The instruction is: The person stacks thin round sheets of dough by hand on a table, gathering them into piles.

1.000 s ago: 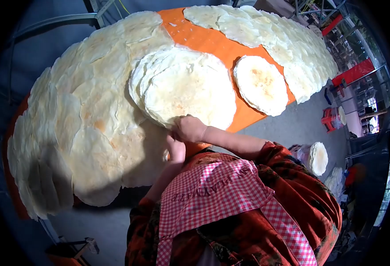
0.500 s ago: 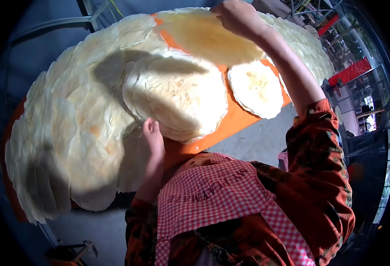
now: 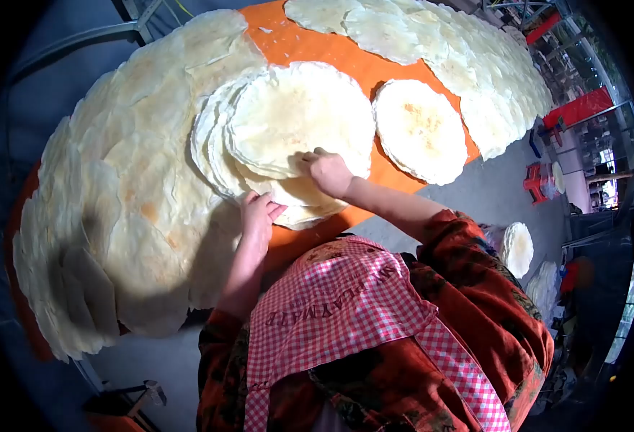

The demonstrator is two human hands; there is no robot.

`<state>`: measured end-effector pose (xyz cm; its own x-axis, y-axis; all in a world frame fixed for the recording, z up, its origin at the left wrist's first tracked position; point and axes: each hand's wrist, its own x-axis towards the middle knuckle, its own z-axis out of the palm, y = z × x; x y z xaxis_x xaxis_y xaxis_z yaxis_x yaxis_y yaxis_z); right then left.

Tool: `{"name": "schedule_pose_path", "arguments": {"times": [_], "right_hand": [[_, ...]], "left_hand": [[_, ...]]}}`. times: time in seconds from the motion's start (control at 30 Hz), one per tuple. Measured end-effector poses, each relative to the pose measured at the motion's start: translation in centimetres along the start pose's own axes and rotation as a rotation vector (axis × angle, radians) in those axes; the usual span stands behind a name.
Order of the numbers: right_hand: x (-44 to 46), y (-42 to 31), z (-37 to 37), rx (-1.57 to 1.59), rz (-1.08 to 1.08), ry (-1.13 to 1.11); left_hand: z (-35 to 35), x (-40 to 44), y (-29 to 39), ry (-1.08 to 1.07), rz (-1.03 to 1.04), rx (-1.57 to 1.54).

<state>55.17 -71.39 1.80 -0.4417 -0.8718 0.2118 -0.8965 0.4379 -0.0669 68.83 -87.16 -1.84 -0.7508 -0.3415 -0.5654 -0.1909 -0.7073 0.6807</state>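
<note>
Orange tabletop [image 3: 292, 39], big flatbread stack [image 3: 299, 111] mid-table; right hand [image 3: 331, 173] curled at upper layers' near edge, left hand [image 3: 259, 217] by stack's lower edge; hands apart, can't tell grip.

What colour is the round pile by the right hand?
The round pile is creamy white; the head view shows it.

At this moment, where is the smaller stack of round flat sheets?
In the head view, the smaller stack lies right of centre on the orange tabletop, just right of the larger stack that the right hand touches.
</note>
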Motion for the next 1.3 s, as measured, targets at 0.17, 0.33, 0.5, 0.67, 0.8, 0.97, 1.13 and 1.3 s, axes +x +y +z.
{"name": "schedule_pose_path", "arguments": {"times": [0.17,0.33,0.5,0.67,0.8,0.97,1.13,1.3], "right_hand": [[-2.1,-1.9,2.8,0.044,0.066,-0.067],[-2.3,-3.0,0.3,0.243,0.147,-0.142],[-2.4,-2.7,1.1,0.248,0.178,-0.115],[6.0,7.9,-2.2,0.359,0.335,-0.103],[11.2,7.6,-18.6,-0.016,0.122,0.205],[6.8,3.2,-11.6,-0.008,-0.081,0.395],[1.1,0.7,2.9,0.15,0.07,0.037],[0.9,0.8,3.1,0.223,0.103,0.046]], "left_hand": [[2.0,-0.6,0.7,-0.01,0.008,-0.063],[1.3,-0.3,0.3,-0.114,0.043,-0.154],[1.8,-0.7,-0.1,-0.168,0.078,-0.21],[1.0,-0.4,-0.1,-0.012,0.296,0.004],[-3.9,3.8,1.0,0.361,0.603,0.328],[-7.0,8.0,2.4,0.413,0.413,0.593],[-5.1,5.7,4.3,0.458,0.605,1.046],[-4.6,5.6,4.8,0.437,0.516,1.165]]}}
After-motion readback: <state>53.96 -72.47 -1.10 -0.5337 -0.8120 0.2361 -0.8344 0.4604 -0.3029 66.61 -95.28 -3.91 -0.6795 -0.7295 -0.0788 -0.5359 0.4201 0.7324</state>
